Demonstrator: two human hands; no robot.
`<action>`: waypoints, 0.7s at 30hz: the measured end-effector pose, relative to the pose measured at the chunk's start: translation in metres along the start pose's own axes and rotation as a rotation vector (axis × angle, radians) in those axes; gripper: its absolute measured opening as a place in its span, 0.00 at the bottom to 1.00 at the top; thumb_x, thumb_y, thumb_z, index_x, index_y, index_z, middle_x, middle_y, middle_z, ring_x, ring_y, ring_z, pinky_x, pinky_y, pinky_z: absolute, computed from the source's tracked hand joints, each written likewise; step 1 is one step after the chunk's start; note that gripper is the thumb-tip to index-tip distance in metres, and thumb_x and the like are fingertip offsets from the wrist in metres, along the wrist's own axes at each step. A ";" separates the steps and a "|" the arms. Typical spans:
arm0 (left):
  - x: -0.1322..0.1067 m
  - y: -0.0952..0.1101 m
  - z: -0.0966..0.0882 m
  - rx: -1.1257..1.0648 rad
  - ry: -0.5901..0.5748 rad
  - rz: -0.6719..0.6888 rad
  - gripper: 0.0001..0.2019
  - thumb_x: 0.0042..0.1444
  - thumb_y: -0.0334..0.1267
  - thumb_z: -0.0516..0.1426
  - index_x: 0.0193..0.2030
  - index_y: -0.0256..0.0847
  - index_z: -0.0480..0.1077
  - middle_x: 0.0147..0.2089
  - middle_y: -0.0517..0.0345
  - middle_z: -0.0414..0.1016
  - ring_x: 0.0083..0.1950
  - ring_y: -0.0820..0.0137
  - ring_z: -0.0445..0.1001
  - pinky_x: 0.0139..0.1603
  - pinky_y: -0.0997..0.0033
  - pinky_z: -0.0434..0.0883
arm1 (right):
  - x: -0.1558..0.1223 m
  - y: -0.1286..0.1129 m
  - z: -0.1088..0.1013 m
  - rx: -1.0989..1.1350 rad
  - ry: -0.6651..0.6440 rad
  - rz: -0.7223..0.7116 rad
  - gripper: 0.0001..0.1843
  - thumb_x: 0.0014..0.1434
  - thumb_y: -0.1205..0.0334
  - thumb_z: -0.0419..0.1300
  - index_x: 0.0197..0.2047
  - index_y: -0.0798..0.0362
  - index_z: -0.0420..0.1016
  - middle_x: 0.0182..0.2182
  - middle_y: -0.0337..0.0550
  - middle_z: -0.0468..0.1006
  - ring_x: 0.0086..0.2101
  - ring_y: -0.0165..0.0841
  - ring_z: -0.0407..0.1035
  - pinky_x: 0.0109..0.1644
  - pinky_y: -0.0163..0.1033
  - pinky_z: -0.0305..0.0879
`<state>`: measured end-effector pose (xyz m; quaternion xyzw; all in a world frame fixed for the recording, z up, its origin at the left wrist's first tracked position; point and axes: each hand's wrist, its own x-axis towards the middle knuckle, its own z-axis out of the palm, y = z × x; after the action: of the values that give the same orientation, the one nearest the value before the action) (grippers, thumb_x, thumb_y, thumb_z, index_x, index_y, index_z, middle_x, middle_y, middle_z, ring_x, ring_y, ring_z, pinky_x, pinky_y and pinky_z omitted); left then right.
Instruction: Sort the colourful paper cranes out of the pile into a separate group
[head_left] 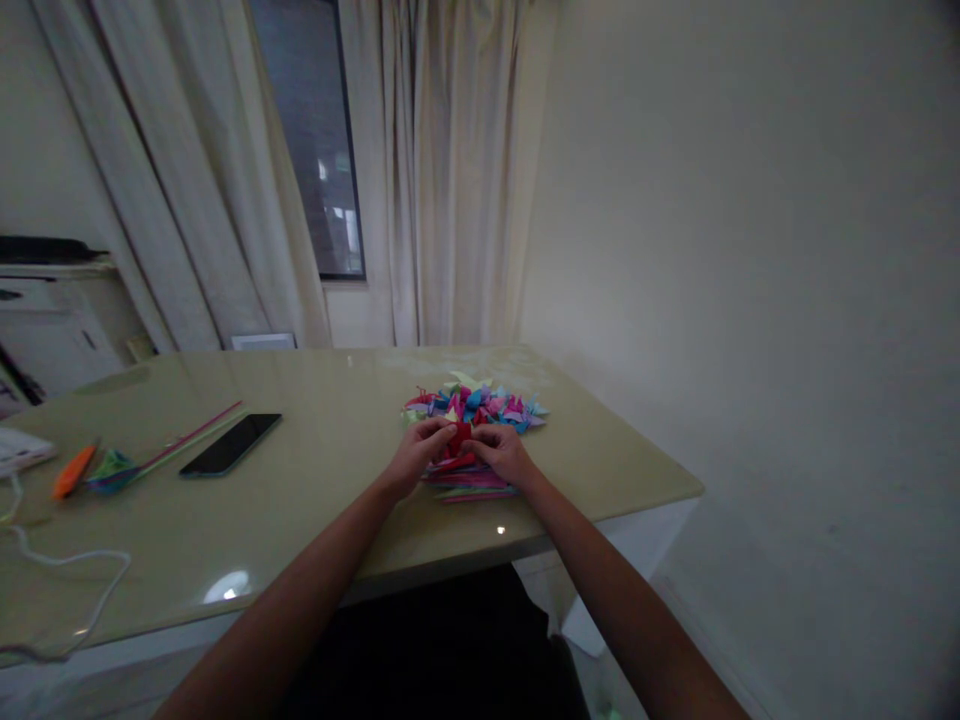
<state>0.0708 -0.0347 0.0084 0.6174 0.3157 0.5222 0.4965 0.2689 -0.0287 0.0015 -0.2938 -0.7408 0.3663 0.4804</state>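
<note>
Both my hands meet over a small red folded paper [459, 438] near the table's front edge. My left hand [420, 450] pinches its left side with closed fingers. My right hand [504, 452] pinches its right side the same way. Under the hands lies a stack of coloured paper sheets [469, 484], pink, purple and green. Just behind the hands is a heap of several folded paper figures [480, 404] in blue, pink and purple.
The glossy beige table [315, 500] ends at a right corner near the wall. To the left lie a black phone [231, 444], thin coloured paper strips [191, 436], an orange tool [73, 470] and a white cable [75, 570]. Curtains and a dark window stand behind.
</note>
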 end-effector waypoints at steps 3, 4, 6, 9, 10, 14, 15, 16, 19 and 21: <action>0.000 -0.001 -0.001 -0.010 -0.019 -0.012 0.24 0.55 0.60 0.67 0.33 0.38 0.76 0.22 0.64 0.71 0.20 0.79 0.59 0.21 0.78 0.55 | 0.000 0.001 -0.001 0.008 -0.017 0.000 0.20 0.61 0.43 0.70 0.33 0.53 0.85 0.21 0.37 0.75 0.21 0.30 0.65 0.25 0.34 0.62; 0.000 -0.001 -0.001 -0.008 -0.024 -0.012 0.24 0.56 0.60 0.67 0.33 0.38 0.76 0.22 0.64 0.71 0.20 0.79 0.59 0.21 0.77 0.54 | 0.000 0.001 -0.001 0.008 -0.022 0.000 0.21 0.61 0.43 0.70 0.33 0.53 0.86 0.21 0.37 0.75 0.21 0.30 0.65 0.25 0.34 0.62; -0.001 0.000 0.000 0.003 -0.027 -0.011 0.24 0.56 0.61 0.67 0.32 0.37 0.77 0.22 0.64 0.71 0.20 0.79 0.59 0.21 0.77 0.54 | 0.000 0.001 -0.002 0.002 -0.028 -0.002 0.20 0.62 0.43 0.69 0.33 0.53 0.86 0.21 0.37 0.75 0.21 0.30 0.65 0.25 0.34 0.62; -0.001 0.003 0.001 0.020 -0.016 -0.005 0.25 0.55 0.61 0.67 0.32 0.37 0.78 0.23 0.62 0.73 0.21 0.79 0.60 0.21 0.77 0.55 | -0.001 0.001 -0.004 -0.010 -0.036 -0.004 0.20 0.62 0.44 0.69 0.32 0.53 0.85 0.20 0.36 0.74 0.21 0.30 0.65 0.26 0.34 0.61; -0.002 0.003 0.001 0.022 -0.010 -0.001 0.25 0.55 0.61 0.68 0.34 0.37 0.79 0.24 0.61 0.74 0.22 0.78 0.62 0.21 0.77 0.56 | -0.001 0.000 -0.004 -0.011 -0.039 -0.003 0.20 0.62 0.44 0.69 0.32 0.53 0.85 0.20 0.36 0.74 0.21 0.30 0.65 0.26 0.34 0.61; -0.002 0.006 0.001 0.015 0.026 0.011 0.24 0.53 0.60 0.69 0.38 0.37 0.81 0.28 0.58 0.78 0.25 0.75 0.67 0.23 0.76 0.60 | -0.001 0.002 -0.003 0.007 -0.036 0.005 0.22 0.65 0.40 0.66 0.35 0.53 0.84 0.25 0.39 0.79 0.22 0.30 0.67 0.26 0.34 0.63; -0.002 0.006 0.001 0.012 0.038 0.013 0.24 0.53 0.60 0.69 0.38 0.37 0.81 0.28 0.58 0.78 0.25 0.75 0.67 0.23 0.76 0.60 | -0.001 0.002 -0.003 0.013 -0.029 0.006 0.23 0.65 0.40 0.65 0.35 0.53 0.84 0.27 0.39 0.80 0.22 0.31 0.67 0.27 0.34 0.64; -0.001 0.007 0.000 0.010 0.051 0.014 0.24 0.52 0.60 0.70 0.37 0.37 0.81 0.27 0.59 0.77 0.24 0.76 0.67 0.23 0.76 0.59 | 0.000 0.003 -0.003 0.021 -0.018 0.007 0.24 0.66 0.39 0.65 0.36 0.53 0.83 0.28 0.40 0.81 0.22 0.31 0.68 0.27 0.34 0.65; 0.000 0.007 -0.001 0.003 0.080 0.017 0.23 0.50 0.59 0.71 0.35 0.38 0.81 0.23 0.63 0.72 0.21 0.78 0.62 0.21 0.77 0.58 | 0.000 0.004 -0.003 0.048 0.019 0.008 0.25 0.66 0.37 0.64 0.35 0.53 0.81 0.27 0.39 0.79 0.23 0.31 0.67 0.27 0.35 0.65; 0.001 0.007 -0.002 0.001 0.086 0.024 0.24 0.50 0.60 0.71 0.35 0.38 0.82 0.21 0.65 0.69 0.20 0.78 0.60 0.21 0.77 0.56 | 0.000 0.005 -0.004 0.066 0.036 0.014 0.26 0.66 0.37 0.64 0.34 0.53 0.80 0.26 0.39 0.77 0.23 0.31 0.67 0.27 0.35 0.65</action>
<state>0.0682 -0.0357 0.0150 0.5984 0.3295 0.5542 0.4757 0.2734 -0.0253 -0.0013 -0.2895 -0.7176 0.3884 0.5004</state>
